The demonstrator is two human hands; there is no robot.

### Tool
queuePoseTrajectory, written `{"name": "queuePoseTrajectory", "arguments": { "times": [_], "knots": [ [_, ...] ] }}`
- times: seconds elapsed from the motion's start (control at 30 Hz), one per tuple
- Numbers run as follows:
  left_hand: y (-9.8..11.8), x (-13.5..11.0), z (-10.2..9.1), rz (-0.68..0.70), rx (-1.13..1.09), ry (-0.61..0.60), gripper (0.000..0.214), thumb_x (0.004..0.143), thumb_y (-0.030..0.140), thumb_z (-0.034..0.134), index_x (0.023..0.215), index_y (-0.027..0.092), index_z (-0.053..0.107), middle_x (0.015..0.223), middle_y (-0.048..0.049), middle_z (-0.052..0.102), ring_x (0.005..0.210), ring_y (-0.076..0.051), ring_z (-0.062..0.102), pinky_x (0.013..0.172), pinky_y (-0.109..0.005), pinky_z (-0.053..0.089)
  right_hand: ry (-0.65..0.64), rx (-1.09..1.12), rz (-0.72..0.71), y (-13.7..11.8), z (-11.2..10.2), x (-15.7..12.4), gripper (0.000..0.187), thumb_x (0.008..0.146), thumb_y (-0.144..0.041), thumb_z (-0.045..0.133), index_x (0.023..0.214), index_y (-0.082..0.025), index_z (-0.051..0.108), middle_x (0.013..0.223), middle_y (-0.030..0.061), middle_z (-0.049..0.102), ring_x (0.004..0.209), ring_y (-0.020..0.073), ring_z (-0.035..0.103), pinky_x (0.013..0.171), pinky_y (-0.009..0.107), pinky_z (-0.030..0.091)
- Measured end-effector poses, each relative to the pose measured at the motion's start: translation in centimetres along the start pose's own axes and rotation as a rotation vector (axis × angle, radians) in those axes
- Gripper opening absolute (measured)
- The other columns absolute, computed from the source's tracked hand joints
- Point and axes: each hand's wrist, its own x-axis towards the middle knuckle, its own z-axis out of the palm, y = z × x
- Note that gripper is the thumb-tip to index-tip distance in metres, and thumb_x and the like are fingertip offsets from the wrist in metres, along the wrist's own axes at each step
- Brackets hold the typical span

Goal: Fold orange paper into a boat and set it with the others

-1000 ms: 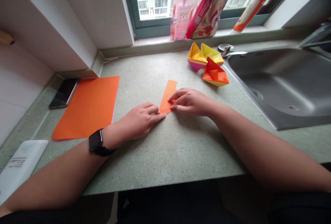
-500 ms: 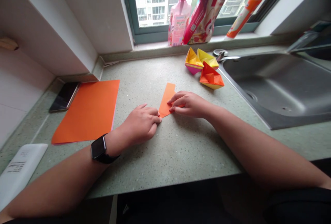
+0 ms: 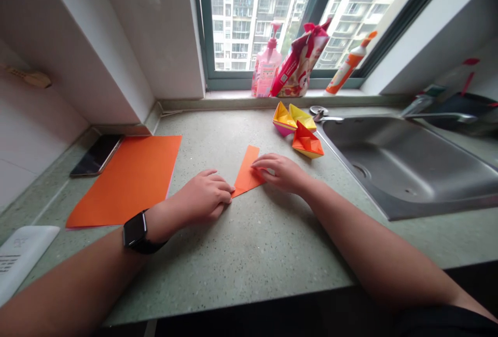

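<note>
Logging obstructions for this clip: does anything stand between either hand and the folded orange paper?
Nothing visible does. The left hand touches the near-left corner of the folded orange paper, and the right hand touches its right side.

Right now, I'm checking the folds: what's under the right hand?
The folded orange paper lies there on the countertop, partly showing past the right hand. What the fingers cover, including any crease there, can't be seen.

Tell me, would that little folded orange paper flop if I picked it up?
The folded orange paper is probably light, being thin paper. Its folds may make it flop less than the large orange sheet. Lying nearly flat on the counter, it would likely slide rather than roll.
</note>
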Motion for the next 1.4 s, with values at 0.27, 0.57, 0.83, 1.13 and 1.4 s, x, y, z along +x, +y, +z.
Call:
{"name": "queuePoseTrajectory", "arguments": {
  "times": [0.27, 0.57, 0.83, 1.13, 1.4],
  "knots": [
    [0.6, 0.6, 2.0, 0.014, 0.129, 0.145, 0.014, 0.105, 0.022, 0.063, 0.114, 0.022, 0.073, 0.102, -0.0047, 0.076, 0.095, -0.023, 0.068, 0.114, -0.049, 0.048, 0.117, -0.164, 0.155, 1.4, 1.4, -0.5, 0.060, 0.087, -0.001, 0.056, 0.138, -0.027, 0.075, 0.141, 0.0096, 0.075, 0.130, 0.0273, 0.070, 0.117, 0.050, 0.055],
    [-0.6, 0.3, 1.5, -0.259, 0.313, 0.126, 0.019, 0.105, 0.011, 0.058, 0.098, 0.018, 0.074, 0.106, -0.0084, 0.078, 0.098, -0.025, 0.068, 0.107, -0.049, 0.048, 0.075, -0.257, 0.109, 0.4, 1.0, -0.4, 0.037, 0.095, -0.011, 0.062, 0.123, -0.025, 0.082, 0.126, 0.0111, 0.081, 0.118, 0.0309, 0.072, 0.110, 0.056, 0.056],
    [-1.7, 0.0, 1.4, -0.581, 0.441, 0.125, 0.021, 0.104, 0.014, 0.056, 0.111, 0.013, 0.075, 0.111, -0.0185, 0.074, 0.100, -0.033, 0.066, 0.084, -0.045, 0.049, 0.013, -0.199, -0.077, -4.3, 2.1, -0.8, 0.025, 0.098, -0.024, 0.072, 0.119, -0.027, 0.085, 0.134, 0.0151, 0.073, 0.124, 0.0329, 0.067, 0.111, 0.057, 0.056],
    [-0.2, 0.4, 2.5, -0.334, 0.127, 0.160, 0.042, 0.109, 0.048, 0.060, 0.135, 0.015, 0.066, 0.141, -0.0184, 0.067, 0.131, -0.035, 0.062, 0.113, -0.053, 0.051, 0.028, -0.094, -0.200, -4.3, 2.1, -1.0, 0.040, 0.096, -0.022, 0.073, 0.133, -0.035, 0.077, 0.151, 0.0073, 0.068, 0.147, 0.0313, 0.057, 0.130, 0.067, 0.033],
    [-0.4, 0.5, 2.5, -0.234, -0.004, 0.165, 0.028, 0.104, 0.036, 0.064, 0.124, 0.016, 0.067, 0.134, -0.0169, 0.068, 0.127, -0.033, 0.063, 0.114, -0.056, 0.053, 0.166, -0.053, 0.178, -0.8, 1.4, 0.0, 0.036, 0.095, -0.007, 0.054, 0.111, -0.026, 0.080, 0.113, 0.0073, 0.081, 0.107, 0.0249, 0.073, 0.099, 0.042, 0.059]
  ]
}}
